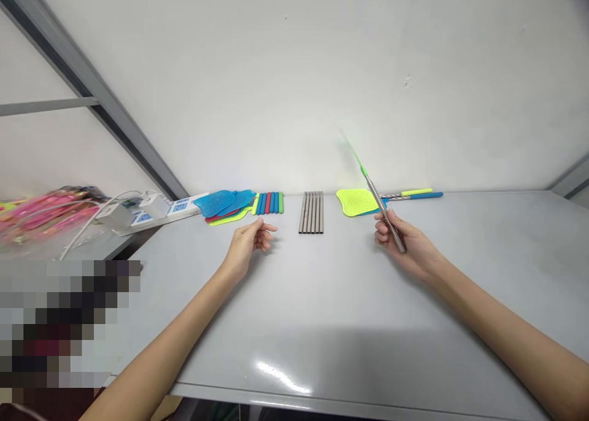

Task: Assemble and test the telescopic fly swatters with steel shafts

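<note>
My right hand [418, 254] grips the bare metal rod of a fly swatter [376, 195], raised and tilted above the table. Its green head shows edge-on and blurred, and no coloured grip covers the rod's lower end. Loosely curled, with fingers apart and nothing visible in them, my left hand [243, 244] hovers in front of a row of coloured handle grips [267, 203]. Left of those grips lie stacked swatter heads [216, 204] in blue, red and yellow. Several metal rods [311, 213] lie side by side between my hands.
Behind my right hand, swatters with a yellow head [357, 202] and yellow and blue grips lie by the wall. A power strip [181, 207] with plugged-in white adapters stands at the back left. Pink items in clear plastic [50, 224] lie farther left.
</note>
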Motion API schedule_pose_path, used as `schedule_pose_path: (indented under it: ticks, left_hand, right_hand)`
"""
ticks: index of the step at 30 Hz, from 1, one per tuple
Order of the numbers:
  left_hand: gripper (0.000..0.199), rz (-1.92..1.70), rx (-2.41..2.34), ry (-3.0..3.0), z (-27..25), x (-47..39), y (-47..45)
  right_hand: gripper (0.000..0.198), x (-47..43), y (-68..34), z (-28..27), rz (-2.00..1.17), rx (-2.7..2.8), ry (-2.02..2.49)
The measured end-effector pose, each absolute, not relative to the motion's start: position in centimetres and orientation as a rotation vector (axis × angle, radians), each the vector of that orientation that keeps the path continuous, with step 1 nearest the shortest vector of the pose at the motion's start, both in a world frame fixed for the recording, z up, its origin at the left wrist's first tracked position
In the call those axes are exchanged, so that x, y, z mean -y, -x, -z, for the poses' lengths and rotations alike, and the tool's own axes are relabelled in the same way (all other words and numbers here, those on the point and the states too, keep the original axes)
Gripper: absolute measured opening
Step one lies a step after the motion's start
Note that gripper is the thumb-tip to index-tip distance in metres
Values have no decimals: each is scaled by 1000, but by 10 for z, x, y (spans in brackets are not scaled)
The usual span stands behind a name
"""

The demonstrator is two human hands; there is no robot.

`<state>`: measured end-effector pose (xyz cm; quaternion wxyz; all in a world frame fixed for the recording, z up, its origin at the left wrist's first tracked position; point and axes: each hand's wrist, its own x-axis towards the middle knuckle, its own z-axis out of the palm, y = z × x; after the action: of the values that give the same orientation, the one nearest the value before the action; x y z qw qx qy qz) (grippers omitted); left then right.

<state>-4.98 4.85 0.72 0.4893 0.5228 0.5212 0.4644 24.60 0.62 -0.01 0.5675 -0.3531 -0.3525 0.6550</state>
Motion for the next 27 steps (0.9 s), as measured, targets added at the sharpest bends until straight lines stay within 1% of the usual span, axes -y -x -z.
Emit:
schedule_pose_path:
  ticks: [3, 6, 12, 15, 20, 25, 27]
  left_hand:
    - [36, -1127, -1276, -1321, -8, -48, 49]
    - [37, -1118, -1275, -1371, -9, -48, 49]
    - [38, -1030, -1298, -1516, -6, -46, 49]
    - [39, -922, -1380, -1709, -2, -45, 48]
    - [32, -838, -1449, -2078, 0, -42, 44]
    - [31, -766, -1452, -2298, 3, -42, 43]
    - [30, -770, -1441, -2371, 7, -45, 43]
  right_hand:
    - [15, -4, -239, 0, -1599, 750, 722]
    - [12, 0, -235, -1, -1641, 798, 679]
    - [10, 3, -230, 2, -1542, 997, 781]
    - [12, 4, -228, 5, -1531, 1033, 846]
    - [21, 4, -227, 10, -1578, 998, 878]
    - [18, 3, -229, 13, -1644, 1022, 832]
    - [19, 3, -229, 14, -1654, 1017, 815]
